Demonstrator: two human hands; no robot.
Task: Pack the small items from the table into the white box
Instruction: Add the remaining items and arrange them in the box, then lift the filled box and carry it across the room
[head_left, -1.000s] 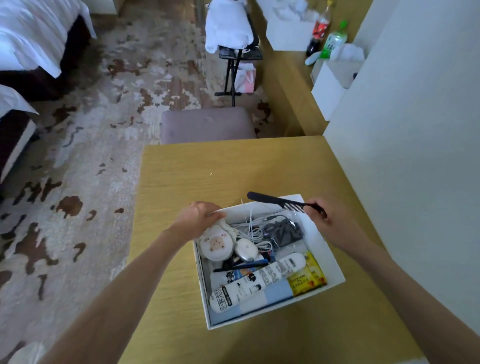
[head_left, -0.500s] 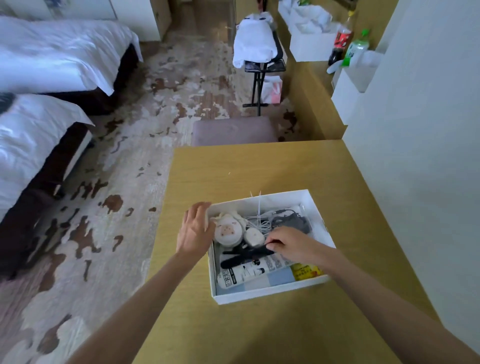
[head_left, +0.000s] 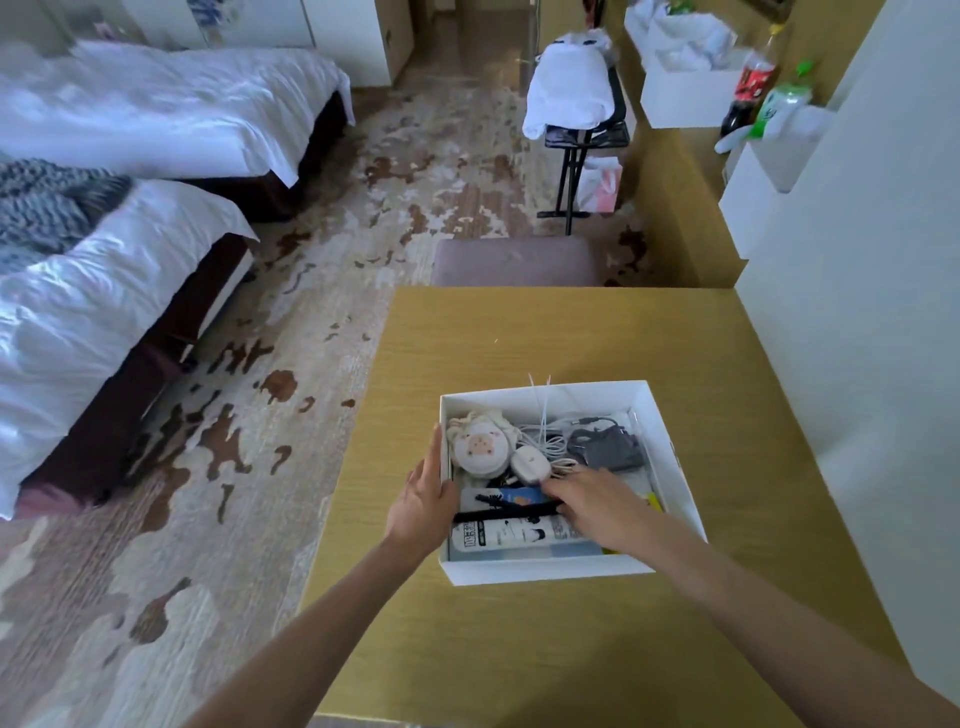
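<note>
Now my open left hand (head_left: 422, 501) braces the white box's (head_left: 550, 570) left wall while my right hand (head_left: 592, 501) pinches the black comb (head_left: 506, 513) inside it.

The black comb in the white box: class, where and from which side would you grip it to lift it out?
Grip the black comb at its free left end, coming straight down from above. It lies flat and crosswise on the white tube, the right hand covers its right end, and the white box walls block side approaches.

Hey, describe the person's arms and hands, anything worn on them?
Both forearms are bare right up to the frame edge, with no sleeves in view. The left hand and right hand wear no gloves; no watch, bracelet or ring is visible.
</note>
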